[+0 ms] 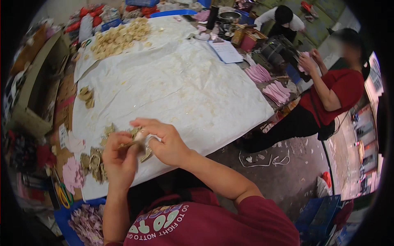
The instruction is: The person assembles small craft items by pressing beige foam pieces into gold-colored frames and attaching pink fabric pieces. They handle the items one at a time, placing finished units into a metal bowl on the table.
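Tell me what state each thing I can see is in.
left hand: fingers curled, grip unclear
right hand: fingers bent at a small beige piece, blurred
white cloth: spread out, wrinkled
beige pile: loosely heaped
clipboard: lying paper-side up
blue bin: holding pink pieces

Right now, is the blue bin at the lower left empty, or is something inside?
Not empty: pink scraps lie inside the blue bin; how full, I cannot tell.

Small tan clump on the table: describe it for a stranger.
Find the white-covered table. Along its left edge, between the large tan heap and the left hand, lies the small crumpled tan clump. Unlike that heap, it's only a few pieces.
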Demonstrator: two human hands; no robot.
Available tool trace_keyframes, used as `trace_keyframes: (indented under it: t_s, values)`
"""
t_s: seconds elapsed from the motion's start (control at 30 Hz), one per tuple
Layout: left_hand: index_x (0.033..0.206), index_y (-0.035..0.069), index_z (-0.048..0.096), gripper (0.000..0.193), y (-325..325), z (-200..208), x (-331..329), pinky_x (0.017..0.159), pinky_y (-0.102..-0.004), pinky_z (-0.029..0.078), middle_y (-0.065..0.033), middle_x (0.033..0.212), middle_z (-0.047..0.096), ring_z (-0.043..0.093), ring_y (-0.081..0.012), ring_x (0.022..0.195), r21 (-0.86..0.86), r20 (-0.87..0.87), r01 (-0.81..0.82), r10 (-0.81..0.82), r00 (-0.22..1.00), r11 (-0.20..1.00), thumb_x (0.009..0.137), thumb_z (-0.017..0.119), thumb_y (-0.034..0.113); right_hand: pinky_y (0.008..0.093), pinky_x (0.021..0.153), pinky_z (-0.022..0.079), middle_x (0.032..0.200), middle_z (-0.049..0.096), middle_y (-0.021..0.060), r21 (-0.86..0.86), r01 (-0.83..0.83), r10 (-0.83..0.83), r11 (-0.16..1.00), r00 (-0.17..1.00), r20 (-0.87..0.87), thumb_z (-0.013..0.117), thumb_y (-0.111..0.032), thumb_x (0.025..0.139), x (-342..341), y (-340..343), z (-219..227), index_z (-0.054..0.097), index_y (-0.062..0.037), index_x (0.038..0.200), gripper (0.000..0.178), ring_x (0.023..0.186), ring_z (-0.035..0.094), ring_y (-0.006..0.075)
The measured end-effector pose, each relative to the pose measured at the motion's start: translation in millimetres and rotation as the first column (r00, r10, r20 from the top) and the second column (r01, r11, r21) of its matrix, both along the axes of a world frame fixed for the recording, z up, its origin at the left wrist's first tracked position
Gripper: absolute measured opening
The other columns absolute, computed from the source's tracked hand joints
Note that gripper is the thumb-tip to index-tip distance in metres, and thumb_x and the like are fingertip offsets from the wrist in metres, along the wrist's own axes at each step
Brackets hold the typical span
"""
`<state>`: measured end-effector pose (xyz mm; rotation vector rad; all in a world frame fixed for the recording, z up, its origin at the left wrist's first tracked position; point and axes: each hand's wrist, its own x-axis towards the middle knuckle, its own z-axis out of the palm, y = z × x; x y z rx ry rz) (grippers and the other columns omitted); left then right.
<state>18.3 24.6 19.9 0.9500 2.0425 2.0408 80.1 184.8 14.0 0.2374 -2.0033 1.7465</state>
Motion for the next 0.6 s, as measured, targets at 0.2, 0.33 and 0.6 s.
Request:
trace_keyframes:
  t_s: [0.2, 0.33, 0.6]
  values:
    - [0.089, 0.004, 0.055, 0.016, 25, 18, -28, 0.066, -0.0282, 0.056, -0.0084, 0.093, 0.062, 0.063, -0.0149, 0.078, 0.312, 0.586, 0.190, -0.346, 0.733, 0.931, 0.079, 0.065, -0.004, 0.0321, 0.098, 0.042, 0.122, 0.059, 0.0076, -0.440, -0.312, 0.417, 0.842, 0.894, 0.166, 0.063, -0.003, 0.083, -18, 35, 8, 0.065, -0.0010, 0.106, 0.023, 0.113, 0.053, 0.0141]
    - [0.090, 0.003, 0.054, 0.015, 62, 19, -40, 0.056, -0.0243, 0.055, -0.0093, 0.095, 0.062, 0.064, -0.0146, 0.071, 0.139, 0.596, 0.164, -0.215, 0.774, 0.977, 0.081, 0.064, -0.003, 0.0332, 0.097, 0.042, 0.113, 0.062, 0.0091, -0.052, -0.013, 0.020, 0.999, 0.990, 0.142, 0.063, -0.004, 0.082, -21, 57, 8, 0.060, -0.0024, 0.109, 0.027, 0.110, 0.056, 0.0203]
    - [0.092, 0.001, 0.054, 0.014, 168, 88, 10, 0.056, -0.0267, 0.057, -0.0083, 0.094, 0.061, 0.065, -0.0151, 0.070, -0.096, 0.475, 0.348, -0.264, 0.840, 0.933, 0.081, 0.057, -0.008, 0.0368, 0.094, 0.044, 0.111, 0.062, 0.0093, -0.037, 0.379, -0.371, 0.925, 0.919, 0.131, 0.067, -0.004, 0.081, 57, 131, 64, 0.060, -0.0030, 0.100, 0.020, 0.110, 0.056, 0.0259]
